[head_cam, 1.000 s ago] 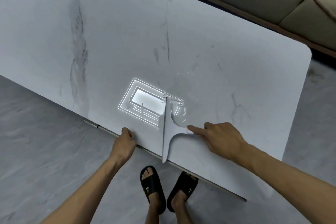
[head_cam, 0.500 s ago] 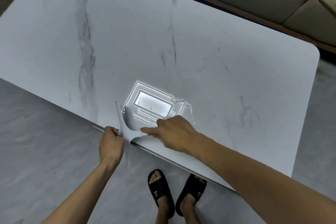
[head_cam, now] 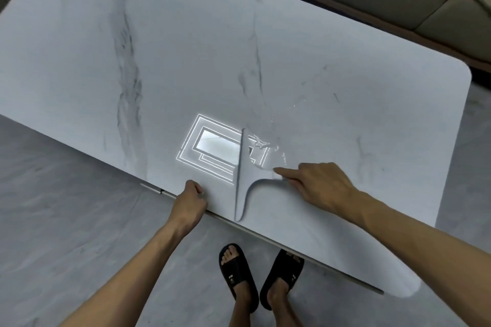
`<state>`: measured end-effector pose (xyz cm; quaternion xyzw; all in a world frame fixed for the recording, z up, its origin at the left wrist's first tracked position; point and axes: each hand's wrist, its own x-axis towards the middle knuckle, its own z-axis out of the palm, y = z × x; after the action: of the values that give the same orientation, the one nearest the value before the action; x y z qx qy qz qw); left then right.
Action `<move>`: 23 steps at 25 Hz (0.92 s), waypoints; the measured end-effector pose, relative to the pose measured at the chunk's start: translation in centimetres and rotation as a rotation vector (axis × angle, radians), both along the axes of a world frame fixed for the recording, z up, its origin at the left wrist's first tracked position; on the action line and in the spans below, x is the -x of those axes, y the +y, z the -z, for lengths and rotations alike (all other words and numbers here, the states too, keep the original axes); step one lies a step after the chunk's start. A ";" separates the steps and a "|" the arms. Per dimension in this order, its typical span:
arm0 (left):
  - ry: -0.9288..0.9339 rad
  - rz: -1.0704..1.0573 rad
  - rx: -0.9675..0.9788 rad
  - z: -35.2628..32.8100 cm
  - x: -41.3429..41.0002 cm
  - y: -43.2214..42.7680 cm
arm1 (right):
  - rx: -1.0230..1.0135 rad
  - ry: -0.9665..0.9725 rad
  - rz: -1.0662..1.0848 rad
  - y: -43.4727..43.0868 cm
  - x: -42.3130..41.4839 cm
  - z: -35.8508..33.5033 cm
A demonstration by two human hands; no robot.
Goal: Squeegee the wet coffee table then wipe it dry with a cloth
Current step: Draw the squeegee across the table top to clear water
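On the counter [head_cam: 159, 61], a puddle [head_cam: 268, 152] lies at 3 o'clock of the squeegee [head_cam: 240, 175], whose tip overhangs the near edge. A tilted or hurried stroke could leave streaks or send water onto the floor [head_cam: 66, 220]. The right hand [head_cam: 318, 186] has its grip curled round the handle [head_cam: 265, 182], forefinger out. The left hand [head_cam: 190, 202] has its grip curled on the counter edge at 9 o'clock.

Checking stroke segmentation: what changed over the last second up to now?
The right hand swept the squeegee left to the left hand half a second ago, then carried it back right. Its blade now stands beside the water, about where it was a second ago. No grip changed: the right hand holds the handle, and the left hand holds the near edge of the coffee table.
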<state>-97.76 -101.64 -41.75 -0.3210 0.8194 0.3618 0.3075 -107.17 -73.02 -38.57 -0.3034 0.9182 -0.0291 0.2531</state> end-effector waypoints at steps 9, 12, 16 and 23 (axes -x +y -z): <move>-0.054 0.207 -0.019 0.5 0.9 3.5 | -0.209 0.082 0.172 12.7 -3.1 -3.0; 0.002 0.121 0.029 0.0 1.1 3.1 | -0.151 0.071 0.129 9.8 -4.0 -4.0; 0.080 0.036 0.078 -0.4 1.3 1.4 | 0.026 0.015 -0.014 0.8 -4.1 -2.7; 0.051 0.002 0.023 0.0 -0.1 -1.5 | -0.016 0.043 0.005 -0.5 -4.0 -0.7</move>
<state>-97.68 -103.18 -41.78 -0.3145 0.8314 0.3601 0.2831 -103.18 -73.48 -37.87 -0.2997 0.9243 -0.0155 0.2357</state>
